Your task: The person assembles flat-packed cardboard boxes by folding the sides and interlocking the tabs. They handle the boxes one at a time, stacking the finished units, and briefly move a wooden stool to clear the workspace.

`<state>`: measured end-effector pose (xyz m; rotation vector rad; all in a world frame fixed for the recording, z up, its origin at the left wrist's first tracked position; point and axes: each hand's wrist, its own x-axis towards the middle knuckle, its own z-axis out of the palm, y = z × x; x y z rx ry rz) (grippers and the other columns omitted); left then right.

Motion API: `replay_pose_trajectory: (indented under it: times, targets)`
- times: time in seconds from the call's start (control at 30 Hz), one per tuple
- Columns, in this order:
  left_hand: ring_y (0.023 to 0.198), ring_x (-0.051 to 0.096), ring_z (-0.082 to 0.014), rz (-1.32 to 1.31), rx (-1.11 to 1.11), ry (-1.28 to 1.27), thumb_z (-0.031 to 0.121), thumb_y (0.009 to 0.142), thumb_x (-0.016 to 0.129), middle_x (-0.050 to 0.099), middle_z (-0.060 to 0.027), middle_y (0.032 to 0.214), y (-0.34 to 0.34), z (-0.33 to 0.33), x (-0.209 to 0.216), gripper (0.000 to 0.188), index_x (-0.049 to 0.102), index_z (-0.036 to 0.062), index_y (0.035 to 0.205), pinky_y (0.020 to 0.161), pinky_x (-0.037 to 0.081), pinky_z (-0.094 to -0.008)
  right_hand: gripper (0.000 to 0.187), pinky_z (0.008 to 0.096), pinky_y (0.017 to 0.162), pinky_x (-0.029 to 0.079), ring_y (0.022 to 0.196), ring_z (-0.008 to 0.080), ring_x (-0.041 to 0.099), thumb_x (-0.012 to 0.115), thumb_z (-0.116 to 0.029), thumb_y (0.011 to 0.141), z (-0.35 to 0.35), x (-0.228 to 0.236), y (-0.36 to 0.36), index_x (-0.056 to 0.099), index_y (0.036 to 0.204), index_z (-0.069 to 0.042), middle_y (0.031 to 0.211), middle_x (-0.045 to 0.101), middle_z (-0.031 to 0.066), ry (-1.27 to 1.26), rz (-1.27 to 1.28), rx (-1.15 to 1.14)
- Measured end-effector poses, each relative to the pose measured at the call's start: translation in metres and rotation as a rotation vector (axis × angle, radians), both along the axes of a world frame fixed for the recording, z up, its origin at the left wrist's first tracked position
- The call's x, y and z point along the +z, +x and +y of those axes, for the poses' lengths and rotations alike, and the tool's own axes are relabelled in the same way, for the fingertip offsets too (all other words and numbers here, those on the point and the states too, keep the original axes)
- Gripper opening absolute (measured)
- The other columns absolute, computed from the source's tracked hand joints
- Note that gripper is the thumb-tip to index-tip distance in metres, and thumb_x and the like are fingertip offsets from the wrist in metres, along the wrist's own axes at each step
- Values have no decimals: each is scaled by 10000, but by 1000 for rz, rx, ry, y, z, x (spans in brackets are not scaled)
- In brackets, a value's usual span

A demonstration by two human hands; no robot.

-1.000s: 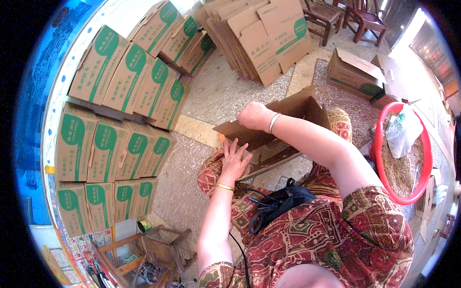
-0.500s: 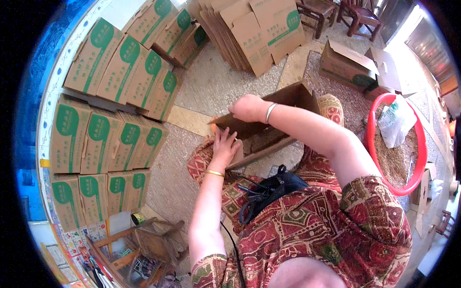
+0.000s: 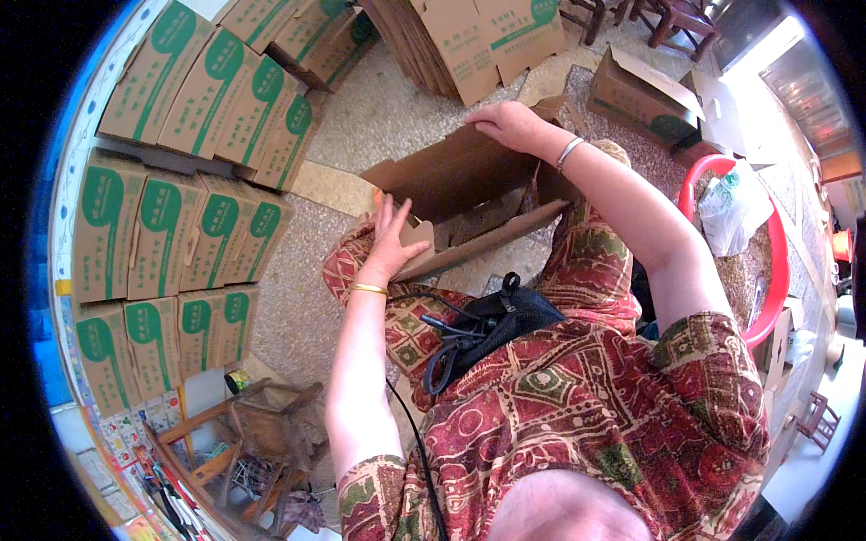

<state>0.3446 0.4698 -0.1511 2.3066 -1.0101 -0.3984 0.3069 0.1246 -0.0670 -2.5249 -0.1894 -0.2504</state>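
An open brown cardboard box [image 3: 442,185] stands tilted on the floor between my knees. Loose cardboard-brown shapes lie inside, too shadowed to make out. My left hand [image 3: 390,248] lies on the box's left end, fingers stretched apart and thumb out beside a small end flap [image 3: 421,236]. At the far side, the fingers of my right hand [image 3: 516,128] bend over the top edge of the raised long panel and grip it. Something small and orange shows by my left fingertips. I wear a bracelet on each wrist.
Stacked brown boxes with green print [image 3: 162,212] line the left side. Flattened cartons [image 3: 460,45] lean at the far middle. To the right are two open boxes [image 3: 645,99] and a red-rimmed round tub [image 3: 778,261] with a plastic bag [image 3: 735,207]. A wooden stool [image 3: 271,419] stands lower left.
My right hand has moved right and away along the box, from a closed fist to the far panel's edge. That panel now stands higher. My left hand has stayed at the left end.
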Motion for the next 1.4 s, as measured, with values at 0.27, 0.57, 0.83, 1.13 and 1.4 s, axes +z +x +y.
replay_pose_trajectory:
  times: [0.27, 0.57, 0.83, 1.13, 1.4]
  targets:
    - [1426, 122, -430, 244, 268, -128, 292, 536, 912, 33, -326, 1519, -3, 4, -10, 1270, 126, 99, 1515, 1159, 219, -423, 221, 422, 824, 505, 922, 357, 637, 565, -180, 905, 4, 3, -10, 671, 1083, -102, 1005, 681, 149, -78, 111, 6]
    - [1438, 2, -451, 148, 182, 269, 436, 514, 904, -48, -360, 1512, -19, 0, 18, 1346, 81, 95, 1524, 1162, 165, -458, 212, 459, 792, 505, 884, 381, 629, 547, -225, 901, 4, 4, -23, 697, 1027, -143, 942, 678, 159, -29, 93, 14]
    - [1423, 28, -490, 251, 204, 393, 381, 601, 836, -31, -401, 1490, -27, -22, 51, 1132, 217, 69, 1495, 1162, 175, -450, 183, 447, 778, 509, 868, 360, 636, 606, -190, 854, 10, -4, -37, 697, 1004, -139, 939, 681, 138, 17, 133, 121]
    - [1424, 163, -407, 305, 181, 124, 383, 642, 825, 101, -328, 1505, -19, -4, 33, 1025, 305, 70, 1469, 1144, 236, -437, 214, 385, 856, 501, 980, 297, 631, 651, -115, 817, 11, -2, -42, 691, 1022, -72, 1080, 673, 81, -54, 203, 202]
    - [1062, 569, -304, 339, 365, -184, 211, 720, 799, 597, -189, 1133, -12, -6, 23, 567, 558, -32, 1171, 939, 440, -388, 237, 378, 878, 499, 1009, 286, 629, 637, -138, 822, 19, -15, -42, 682, 1049, -87, 1109, 667, 67, -177, 297, 210]
